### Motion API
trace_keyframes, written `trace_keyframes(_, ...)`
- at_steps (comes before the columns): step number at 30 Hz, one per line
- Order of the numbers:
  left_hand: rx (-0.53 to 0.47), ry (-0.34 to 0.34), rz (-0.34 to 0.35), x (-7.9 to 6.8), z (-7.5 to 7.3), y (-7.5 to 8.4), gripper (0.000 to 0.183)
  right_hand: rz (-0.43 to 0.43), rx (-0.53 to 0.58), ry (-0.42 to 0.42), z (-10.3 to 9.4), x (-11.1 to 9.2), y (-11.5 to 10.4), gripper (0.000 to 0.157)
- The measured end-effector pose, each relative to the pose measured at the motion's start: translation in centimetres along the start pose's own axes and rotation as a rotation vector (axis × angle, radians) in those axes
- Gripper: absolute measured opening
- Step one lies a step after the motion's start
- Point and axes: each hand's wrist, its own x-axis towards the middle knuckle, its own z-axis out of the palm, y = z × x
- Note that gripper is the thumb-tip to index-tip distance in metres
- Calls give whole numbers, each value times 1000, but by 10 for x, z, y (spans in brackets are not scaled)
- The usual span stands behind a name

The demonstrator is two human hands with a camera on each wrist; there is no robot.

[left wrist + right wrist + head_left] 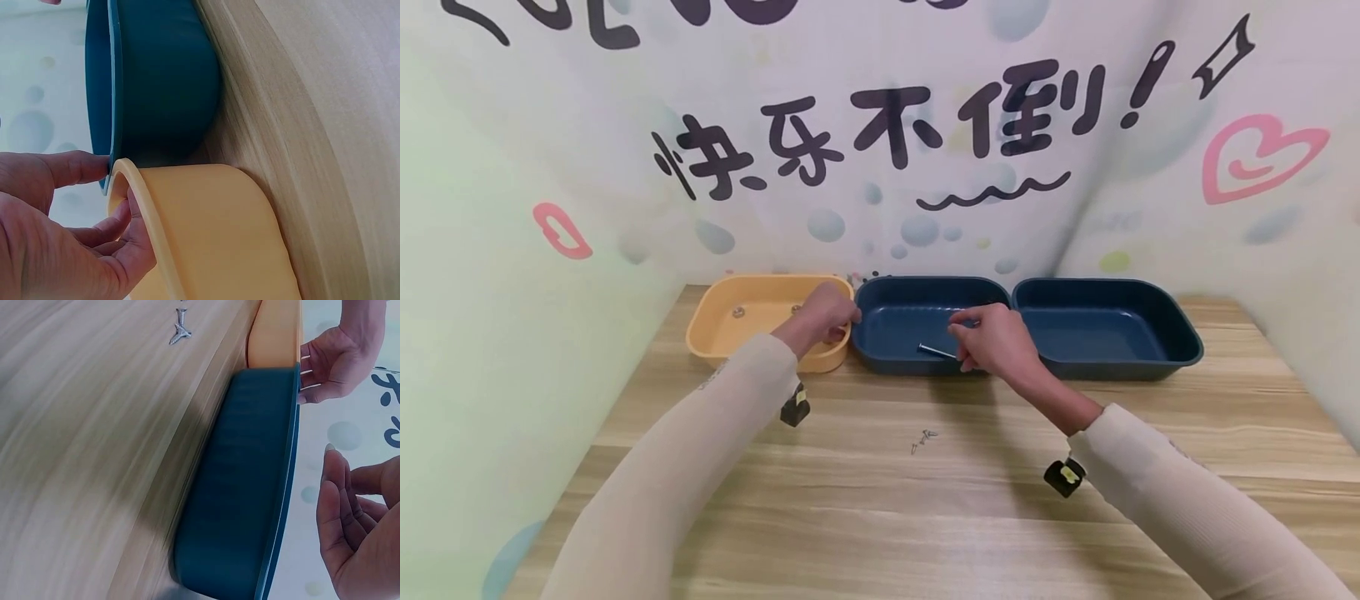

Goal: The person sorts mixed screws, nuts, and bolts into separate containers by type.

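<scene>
At the adjoining rims of the yellow bin and the middle blue bin is my left hand. Its curled fingers reach inside the yellow wall while the thumb touches the blue rim, so the rims lie between them. Two small nuts show on the yellow bin's floor. Over the middle blue bin hovers my right hand, fingers loosely bent, with nothing visible between them. A long silver bolt shows in that bin beside the right fingertips; its far end is hidden by the hand.
Another blue bin stands at the right end of the row. Several small screws lie on the wooden table in front of the bins. A printed cloth hangs behind the row.
</scene>
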Motion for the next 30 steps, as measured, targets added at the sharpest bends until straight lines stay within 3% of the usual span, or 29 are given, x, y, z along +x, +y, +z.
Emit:
trace_keyframes(12,10,15,16,-5,0,1,11,40,20,2,-11,4,-2,29)
trace_keyframes(16,-49,20,48,-12,-5,5,26,50,42,5,-17,4,-4,30)
trace_keyframes(18,-79,21,76,-16,-8,6,23,44,39,15,-21,4,-4,30)
trace_keyframes(20,-109,27,95,-19,-11,8,15,35,29,26,-26,3,-4,30)
trace_keyframes(23,-133,37,116,-25,-15,9,18,31,8,40,-37,2,-6,31)
trace_keyframes(28,-120,62,146,-33,-19,10,8,17,-61,81,-54,0,-8,30)
trace_keyframes(30,-103,76,152,-36,-20,9,14,15,-93,96,-61,0,-8,31)
